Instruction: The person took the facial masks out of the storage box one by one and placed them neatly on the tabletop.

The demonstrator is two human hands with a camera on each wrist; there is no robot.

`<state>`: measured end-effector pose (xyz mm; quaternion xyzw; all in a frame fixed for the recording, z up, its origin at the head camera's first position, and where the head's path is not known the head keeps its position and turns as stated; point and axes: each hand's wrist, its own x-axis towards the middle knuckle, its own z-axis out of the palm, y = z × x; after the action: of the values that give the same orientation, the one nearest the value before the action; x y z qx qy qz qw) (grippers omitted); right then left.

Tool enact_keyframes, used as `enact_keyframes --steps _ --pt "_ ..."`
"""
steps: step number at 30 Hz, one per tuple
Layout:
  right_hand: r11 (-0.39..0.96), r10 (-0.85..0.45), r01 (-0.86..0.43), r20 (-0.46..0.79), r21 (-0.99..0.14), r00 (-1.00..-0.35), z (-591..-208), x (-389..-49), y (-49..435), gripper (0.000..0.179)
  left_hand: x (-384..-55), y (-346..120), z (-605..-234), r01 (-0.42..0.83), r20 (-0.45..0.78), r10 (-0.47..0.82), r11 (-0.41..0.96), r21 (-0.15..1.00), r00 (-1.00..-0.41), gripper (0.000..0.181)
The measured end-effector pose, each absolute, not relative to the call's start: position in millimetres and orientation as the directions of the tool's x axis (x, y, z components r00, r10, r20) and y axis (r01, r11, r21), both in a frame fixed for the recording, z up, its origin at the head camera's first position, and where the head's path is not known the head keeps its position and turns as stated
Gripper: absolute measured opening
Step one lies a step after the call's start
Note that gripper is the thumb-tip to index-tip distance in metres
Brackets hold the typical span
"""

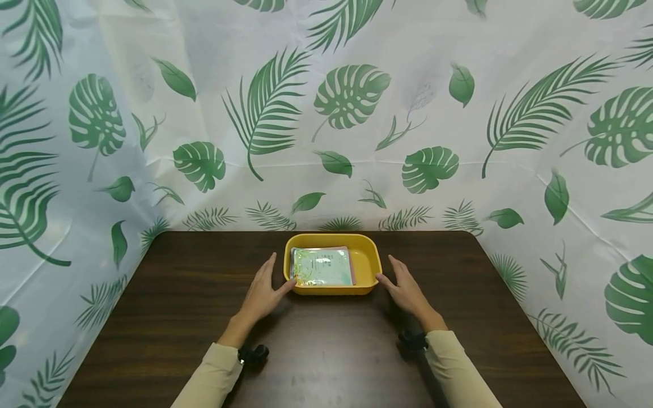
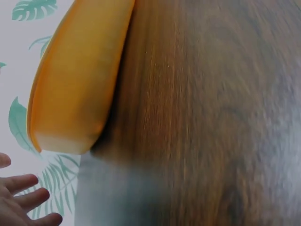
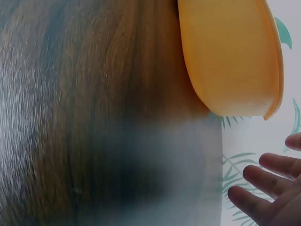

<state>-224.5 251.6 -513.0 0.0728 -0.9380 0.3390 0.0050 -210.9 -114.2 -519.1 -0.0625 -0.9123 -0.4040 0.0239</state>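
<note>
A yellow rectangular basin (image 1: 366,266) with rounded corners sits near the far edge of the table. Inside it, toward the left, lies a flat pale-green printed packet (image 1: 322,267) with a pinkish one partly hidden beneath. My left hand (image 1: 262,292) is at the basin's left end, fingers extended and thumb at the front left corner. On the other side, my right hand (image 1: 406,289) has its fingers spread, the thumb near the right front rim. Both wrist views show the basin's outer wall (image 2: 80,80) with the straight fingers apart from it.
The dark wood-grain table (image 1: 326,351) has rounded far corners. A white cloth (image 1: 357,141) printed with green leaves hangs behind it and along both sides. Each wrist wears a small black camera (image 1: 253,355) below a beige sleeve.
</note>
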Motion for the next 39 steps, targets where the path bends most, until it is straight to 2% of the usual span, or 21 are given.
enact_keyframes --steps 10,27,39 --pt "0.681 -0.124 -0.188 0.141 -0.708 -0.982 -521 -230 247 0.061 -218 -108 -523 0.082 0.064 0.052 0.532 0.843 -0.997 0.085" --pt "0.577 -0.103 -0.079 0.024 -0.813 -0.994 -522 -234 239 0.057 -230 -95 -536 0.086 0.081 0.030 0.365 0.927 -0.996 0.073" --pt "0.483 -0.097 -0.074 0.030 -0.872 -0.995 -530 -236 236 0.050 -234 -91 -540 0.057 0.054 0.019 0.304 0.951 -0.998 0.064"
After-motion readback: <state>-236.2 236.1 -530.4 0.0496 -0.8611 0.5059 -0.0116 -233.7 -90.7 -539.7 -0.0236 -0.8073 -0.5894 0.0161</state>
